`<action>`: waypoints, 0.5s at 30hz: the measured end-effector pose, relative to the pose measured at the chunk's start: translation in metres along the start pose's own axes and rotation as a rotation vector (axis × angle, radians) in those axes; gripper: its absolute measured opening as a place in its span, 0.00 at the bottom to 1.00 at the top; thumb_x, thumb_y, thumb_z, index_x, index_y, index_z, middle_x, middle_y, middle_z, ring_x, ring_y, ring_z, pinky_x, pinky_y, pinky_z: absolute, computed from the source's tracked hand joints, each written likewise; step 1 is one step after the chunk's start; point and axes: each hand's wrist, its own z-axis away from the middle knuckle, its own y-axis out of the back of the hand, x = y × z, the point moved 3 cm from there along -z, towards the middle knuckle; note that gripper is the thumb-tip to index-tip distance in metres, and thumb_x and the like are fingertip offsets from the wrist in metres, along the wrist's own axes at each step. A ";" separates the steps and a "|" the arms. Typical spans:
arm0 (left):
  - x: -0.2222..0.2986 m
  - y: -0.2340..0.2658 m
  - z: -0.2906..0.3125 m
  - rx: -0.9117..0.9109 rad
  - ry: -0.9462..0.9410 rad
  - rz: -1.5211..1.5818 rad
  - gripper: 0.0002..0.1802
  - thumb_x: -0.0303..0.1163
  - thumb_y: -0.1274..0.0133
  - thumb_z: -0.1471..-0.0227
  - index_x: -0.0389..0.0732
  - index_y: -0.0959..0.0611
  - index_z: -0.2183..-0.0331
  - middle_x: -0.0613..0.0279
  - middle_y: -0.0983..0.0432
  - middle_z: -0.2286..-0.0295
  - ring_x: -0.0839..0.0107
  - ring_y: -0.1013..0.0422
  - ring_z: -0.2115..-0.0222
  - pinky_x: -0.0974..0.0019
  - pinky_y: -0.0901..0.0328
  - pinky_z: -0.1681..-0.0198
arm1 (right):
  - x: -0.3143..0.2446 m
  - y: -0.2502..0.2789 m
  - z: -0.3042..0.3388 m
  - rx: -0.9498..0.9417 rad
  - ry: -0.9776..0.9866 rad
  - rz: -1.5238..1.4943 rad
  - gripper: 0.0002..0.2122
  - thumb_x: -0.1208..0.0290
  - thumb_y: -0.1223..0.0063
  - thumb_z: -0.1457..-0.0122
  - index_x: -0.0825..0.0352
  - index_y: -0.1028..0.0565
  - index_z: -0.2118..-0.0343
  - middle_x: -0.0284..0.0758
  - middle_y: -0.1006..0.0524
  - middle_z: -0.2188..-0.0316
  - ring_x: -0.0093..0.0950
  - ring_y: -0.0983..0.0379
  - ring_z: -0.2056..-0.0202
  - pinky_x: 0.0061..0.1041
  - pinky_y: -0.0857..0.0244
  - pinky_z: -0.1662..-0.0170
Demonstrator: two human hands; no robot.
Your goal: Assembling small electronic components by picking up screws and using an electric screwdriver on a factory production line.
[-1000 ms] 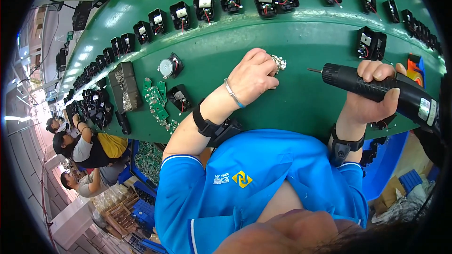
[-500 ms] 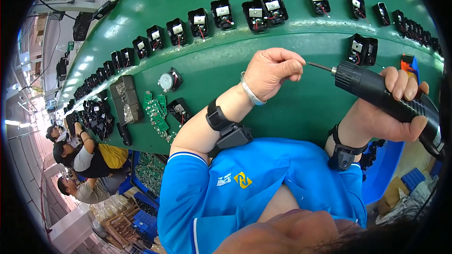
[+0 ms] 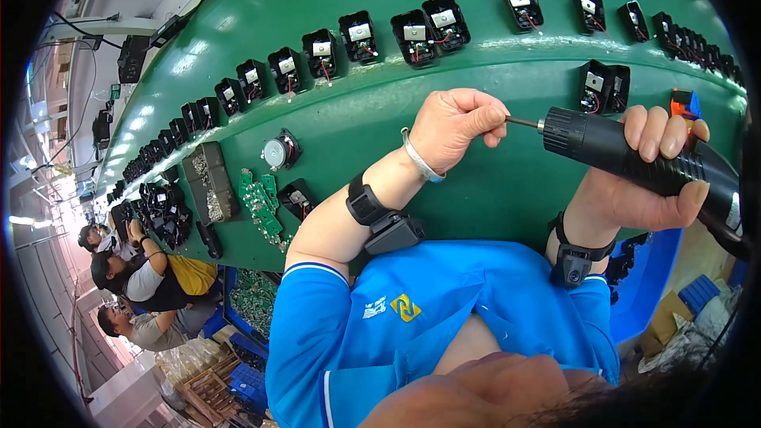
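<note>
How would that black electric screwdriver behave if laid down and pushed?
The electric screwdriver would probably roll a little, given its rounded barrel. It may feel fairly heavy, since it fills much of the right hand. The slim bit looks stiff, being straight and metallic.

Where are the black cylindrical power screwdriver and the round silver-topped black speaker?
Black cylindrical power screwdriver [image 3: 609, 143]: head view, front of its body.
Round silver-topped black speaker [image 3: 276, 153]: head view, silver top.
</note>
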 end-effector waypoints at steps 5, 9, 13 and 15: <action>0.013 -0.007 -0.004 -0.030 0.024 -0.412 0.09 0.33 0.51 0.58 0.36 0.24 0.78 0.65 0.30 0.84 0.81 0.35 0.83 0.79 0.39 0.79 | 0.000 0.000 -0.004 0.021 -0.038 0.018 0.20 0.58 0.59 0.54 0.67 0.39 0.60 0.32 0.35 0.79 0.22 0.42 0.80 0.22 0.48 0.75; 0.017 -0.012 -0.011 -0.078 0.024 -0.546 0.10 0.34 0.55 0.55 0.36 0.25 0.76 0.66 0.31 0.83 0.81 0.36 0.82 0.79 0.40 0.78 | -0.002 0.004 -0.005 0.025 -0.005 0.036 0.20 0.58 0.61 0.54 0.67 0.38 0.61 0.32 0.34 0.79 0.23 0.42 0.80 0.22 0.48 0.75; 0.049 -0.009 -0.041 -0.070 -0.396 -1.117 0.15 0.36 0.53 0.57 0.35 0.28 0.69 0.56 0.32 0.72 0.68 0.36 0.69 0.69 0.42 0.63 | -0.011 0.016 -0.017 0.047 0.091 0.097 0.19 0.58 0.59 0.56 0.67 0.36 0.63 0.32 0.34 0.79 0.23 0.41 0.80 0.23 0.48 0.75; 0.064 -0.008 -0.067 -0.014 -0.602 -1.433 0.21 0.38 0.50 0.60 0.34 0.30 0.65 0.53 0.33 0.68 0.64 0.37 0.64 0.67 0.43 0.60 | -0.017 0.022 -0.023 0.119 0.160 0.121 0.19 0.58 0.59 0.57 0.66 0.35 0.64 0.32 0.34 0.80 0.23 0.41 0.80 0.23 0.48 0.75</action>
